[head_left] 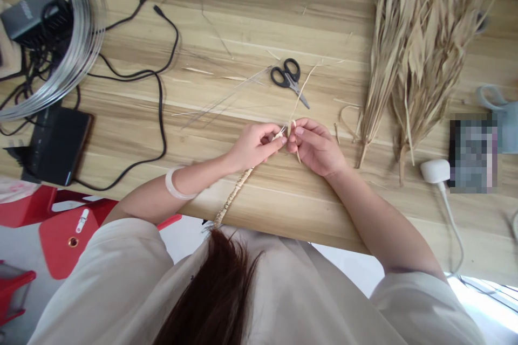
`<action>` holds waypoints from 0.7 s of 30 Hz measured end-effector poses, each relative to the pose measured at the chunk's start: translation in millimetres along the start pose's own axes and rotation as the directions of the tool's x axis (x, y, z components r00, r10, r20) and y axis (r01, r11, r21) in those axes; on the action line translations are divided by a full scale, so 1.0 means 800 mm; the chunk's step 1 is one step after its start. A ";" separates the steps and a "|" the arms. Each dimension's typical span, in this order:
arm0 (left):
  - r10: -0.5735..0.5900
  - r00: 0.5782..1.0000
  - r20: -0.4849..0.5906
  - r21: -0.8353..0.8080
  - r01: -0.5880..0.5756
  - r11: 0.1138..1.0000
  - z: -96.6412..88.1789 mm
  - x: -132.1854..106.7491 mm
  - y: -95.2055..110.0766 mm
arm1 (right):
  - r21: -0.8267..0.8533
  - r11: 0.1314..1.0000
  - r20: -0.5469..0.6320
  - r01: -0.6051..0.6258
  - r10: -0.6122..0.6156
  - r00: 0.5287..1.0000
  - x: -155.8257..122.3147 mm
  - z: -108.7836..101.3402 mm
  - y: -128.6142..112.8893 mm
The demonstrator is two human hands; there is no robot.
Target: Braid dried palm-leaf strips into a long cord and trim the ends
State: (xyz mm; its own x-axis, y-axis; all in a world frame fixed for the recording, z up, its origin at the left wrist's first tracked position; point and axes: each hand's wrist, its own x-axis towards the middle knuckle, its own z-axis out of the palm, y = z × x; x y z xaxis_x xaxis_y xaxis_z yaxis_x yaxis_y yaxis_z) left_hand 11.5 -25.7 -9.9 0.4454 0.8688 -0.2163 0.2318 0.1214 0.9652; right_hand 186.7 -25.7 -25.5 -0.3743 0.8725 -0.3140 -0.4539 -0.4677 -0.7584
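Thumb and fingers of my left hand pinch the upper end of a straw-wrapped stem, a pale, knobbly rod slanting down toward my body. Thin bare wire ends stick out past the fingertips. Close beside it, my right hand pinches a narrow strip of dried leaf, looped near the fingers, with its long tail rising up the table. Black-handled scissors lie just beyond, blades partly open, and the strip's tail passes by them. Left of the scissors, thin wires rest on the wood.
Two bundles of dried leaves lie at the right. A wire coil, black cables and a black box crowd the left. A white charger and a light blue mug stand far right. Straw scraps dot the wooden table.
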 end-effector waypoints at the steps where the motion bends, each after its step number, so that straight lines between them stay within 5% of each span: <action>1: -0.003 1.000 -0.001 0.000 0.003 1.000 0.000 0.000 0.000 | 0.003 1.000 0.002 -0.001 0.001 1.000 0.000 0.000 0.000; 21: -0.062 0.996 -0.065 -0.159 0.051 0.986 0.000 0.002 0.005 | -0.035 0.999 -0.013 -0.015 0.015 1.000 -0.002 0.003 -0.002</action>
State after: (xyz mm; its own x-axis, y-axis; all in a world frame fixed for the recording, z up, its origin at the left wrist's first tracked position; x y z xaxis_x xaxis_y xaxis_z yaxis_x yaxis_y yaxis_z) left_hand 13.0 -24.0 -6.5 0.3734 0.8889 -0.2656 0.1137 0.2403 0.9640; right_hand 186.3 -26.7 -22.2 -0.3707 0.8672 -0.3326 -0.4199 -0.4759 -0.7728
